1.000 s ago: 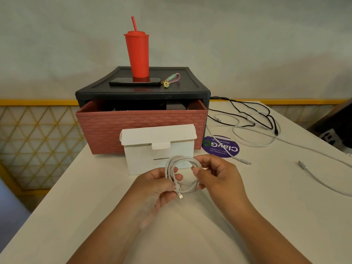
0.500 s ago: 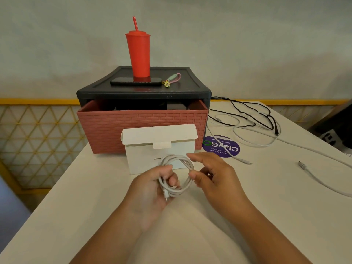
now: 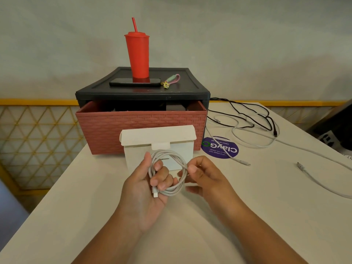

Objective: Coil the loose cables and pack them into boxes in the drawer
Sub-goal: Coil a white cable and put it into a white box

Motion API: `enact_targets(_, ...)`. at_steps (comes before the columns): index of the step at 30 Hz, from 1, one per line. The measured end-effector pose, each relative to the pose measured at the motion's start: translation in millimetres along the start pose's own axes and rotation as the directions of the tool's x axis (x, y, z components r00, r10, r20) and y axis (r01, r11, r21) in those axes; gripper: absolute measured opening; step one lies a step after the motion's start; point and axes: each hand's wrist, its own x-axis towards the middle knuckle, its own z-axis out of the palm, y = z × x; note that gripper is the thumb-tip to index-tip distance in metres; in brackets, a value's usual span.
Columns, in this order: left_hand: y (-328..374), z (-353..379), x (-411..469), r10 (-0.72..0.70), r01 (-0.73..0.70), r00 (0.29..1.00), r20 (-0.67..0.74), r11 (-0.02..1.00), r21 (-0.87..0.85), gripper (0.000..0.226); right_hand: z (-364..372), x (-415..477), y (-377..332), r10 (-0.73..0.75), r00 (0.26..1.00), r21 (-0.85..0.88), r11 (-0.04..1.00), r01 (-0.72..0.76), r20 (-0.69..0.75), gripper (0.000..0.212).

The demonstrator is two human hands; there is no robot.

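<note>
White coiled cable (image 3: 183, 180) sits gripped in my left hand (image 3: 144, 191); my right hand (image 3: 207, 178) pinches its loop, before the box (image 3: 158, 136).

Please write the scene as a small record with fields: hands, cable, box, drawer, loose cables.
left hand: holds coiled white cable
right hand: pinches the coil's right side
reddish brick-patterned plastic drawer: pulled open
white cardboard box: lid flap up, on beige table before the drawer
loose cables: black cable, white cables, right of the drawer
</note>
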Motion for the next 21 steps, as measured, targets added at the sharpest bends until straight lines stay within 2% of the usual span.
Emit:
enact_targets(2,-3.5,0.7,0.3,0.023,-0.023,1.0,0.007,0.999,0.045,0.034,5.1,-0.2,1.8,0.103,0.993,0.15,0.983,-0.111,0.059,0.012)
enact_targets(5,-7.2,-1.6,3.2,0.074,-0.065,0.997,-0.023,0.963,0.261,0.033,6.4,1.0,3.3,0.119,0.993,0.157,0.981,-0.118,0.002,0.012)
enact_targets(8,-6.6,-7.7,6.8,0.148,-0.1,0.988,-0.042,0.826,0.555,0.035,-0.6,5.6,4.5,0.126,0.99,0.179,0.977,-0.111,-0.069,0.017)
enact_targets(12,-4.7,-14.9,10.9,0.179,-0.095,0.983,-0.035,0.669,0.737,0.028,-6.5,10.0,8.8,0.153,0.986,0.187,0.973,-0.137,-0.074,0.019)
enact_targets(14,-3.5,-20.3,14.9,0.256,-0.126,0.967,-0.018,0.534,0.836,0.021,-11.6,12.1,9.8,0.152,0.981,0.119,0.983,-0.138,-0.117,0.022)
enact_targets(17,4.3,-28.9,22.2,0.525,-0.188,0.851,-0.02,0.341,0.921,0.017,-22.1,15.6,10.1,0.126,0.969,-0.071,0.987,-0.144,-0.211,0.03)
enact_targets(19,13.8,-34.4,26.6,0.651,-0.183,0.756,-0.07,0.313,0.932,0.017,-27.4,18.3,13.2,0.141,0.956,-0.091,0.981,-0.169,-0.258,0.029)
enact_targets(21,22.0,-40.7,30.0,0.698,-0.158,0.71,-0.091,0.284,0.946,0.016,-28.8,20.8,15.9,0.162,0.945,-0.067,0.98,-0.188,-0.286,0.025)
